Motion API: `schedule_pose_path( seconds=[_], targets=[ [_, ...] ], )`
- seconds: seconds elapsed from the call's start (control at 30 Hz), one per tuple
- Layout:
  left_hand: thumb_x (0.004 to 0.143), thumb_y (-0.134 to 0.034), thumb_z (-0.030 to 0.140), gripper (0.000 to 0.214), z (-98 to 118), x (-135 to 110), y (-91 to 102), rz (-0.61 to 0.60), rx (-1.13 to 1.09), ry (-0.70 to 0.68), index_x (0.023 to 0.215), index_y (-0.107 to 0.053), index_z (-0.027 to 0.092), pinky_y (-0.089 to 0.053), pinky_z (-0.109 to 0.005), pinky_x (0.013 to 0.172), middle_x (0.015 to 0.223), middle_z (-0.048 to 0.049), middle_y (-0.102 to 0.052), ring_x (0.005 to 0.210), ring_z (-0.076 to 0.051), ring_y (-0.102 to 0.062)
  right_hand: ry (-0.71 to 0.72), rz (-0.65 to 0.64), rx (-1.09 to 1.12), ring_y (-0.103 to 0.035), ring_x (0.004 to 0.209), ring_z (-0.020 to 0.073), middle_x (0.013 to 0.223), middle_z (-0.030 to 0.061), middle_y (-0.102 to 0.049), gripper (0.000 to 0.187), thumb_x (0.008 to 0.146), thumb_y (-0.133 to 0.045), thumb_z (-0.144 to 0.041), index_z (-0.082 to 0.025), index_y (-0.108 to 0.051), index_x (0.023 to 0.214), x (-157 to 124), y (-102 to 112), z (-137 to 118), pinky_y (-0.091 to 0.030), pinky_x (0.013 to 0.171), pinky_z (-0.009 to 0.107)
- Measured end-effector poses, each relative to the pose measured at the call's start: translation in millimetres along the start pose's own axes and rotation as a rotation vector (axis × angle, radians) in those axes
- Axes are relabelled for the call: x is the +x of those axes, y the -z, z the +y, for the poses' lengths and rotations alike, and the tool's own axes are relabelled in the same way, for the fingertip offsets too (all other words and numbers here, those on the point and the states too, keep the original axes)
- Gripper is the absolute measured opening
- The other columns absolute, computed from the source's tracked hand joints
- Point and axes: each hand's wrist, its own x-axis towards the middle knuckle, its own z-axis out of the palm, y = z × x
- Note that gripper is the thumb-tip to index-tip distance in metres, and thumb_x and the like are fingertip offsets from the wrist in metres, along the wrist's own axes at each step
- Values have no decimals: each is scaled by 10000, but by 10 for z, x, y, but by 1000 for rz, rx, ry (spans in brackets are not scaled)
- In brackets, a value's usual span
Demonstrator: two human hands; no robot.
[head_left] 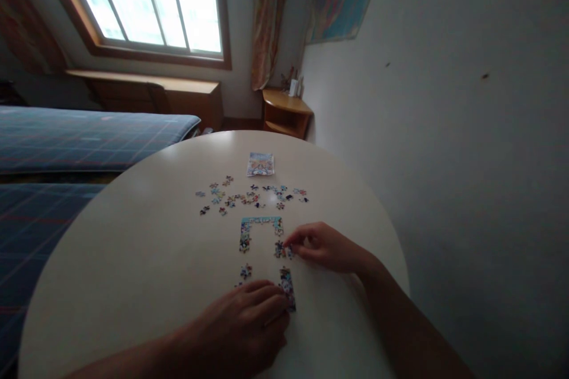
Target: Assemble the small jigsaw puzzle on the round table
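Note:
A partly joined jigsaw border (262, 220) lies on the round table, with a blue top edge and two short sides. My right hand (326, 247) is by its right side, thumb and forefinger pinched at a small jigsaw piece (290, 251). Just left of those fingertips is another dark, multicoloured piece (280, 249). My left hand (258, 317) is palm down with bent fingers on a joined jigsaw strip (287, 284) at the lower right, covering part of it. A loose piece (246, 271) sits above the left hand; the left thumb is hidden.
Several loose jigsaw pieces (242, 197) are scattered beyond the border. Behind them lies a small printed picture sheet (260, 164). The white round table (133, 260) stands close to the wall (444, 160) on the right and a plaid-covered bed (89, 139) on the left.

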Motion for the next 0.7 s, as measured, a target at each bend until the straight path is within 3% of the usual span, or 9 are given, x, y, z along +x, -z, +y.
schedule_pose_path(
  seconds=[0.27, 0.43, 0.7],
  targets=[
    [946, -423, 144, 197, 3, 10, 14, -5, -34, 6, 973, -618, 141, -561, -349, 885, 952, -97, -672, 938, -205, -647, -66, -28, 73, -679, 763, 159, 859, 46, -756, 214, 836, -684, -358, -178, -743, 935, 5, -50, 46, -509, 701, 268],
    [948, -425, 147, 201, -1, 15, 19, -18, -34, 1, 1002, -619, 131, -555, -350, 898, 983, -108, -678, 964, -207, -642, -121, -23, 117, -691, 776, 161, 856, 43, -769, 164, 794, -721, -308, -177, -765, 882, 35, -110, 71, -513, 722, 266],
    [936, -471, 152, 147, -3, 9, 15, -21, -34, 4, 991, -606, 130, -551, -341, 894, 957, -97, -677, 940, -203, -649, -86, -66, 8, -666, 705, 143, 810, 22, -772, 180, 818, -701, -318, -202, -790, 923, 44, -145, 34, -466, 651, 236]
  ],
)
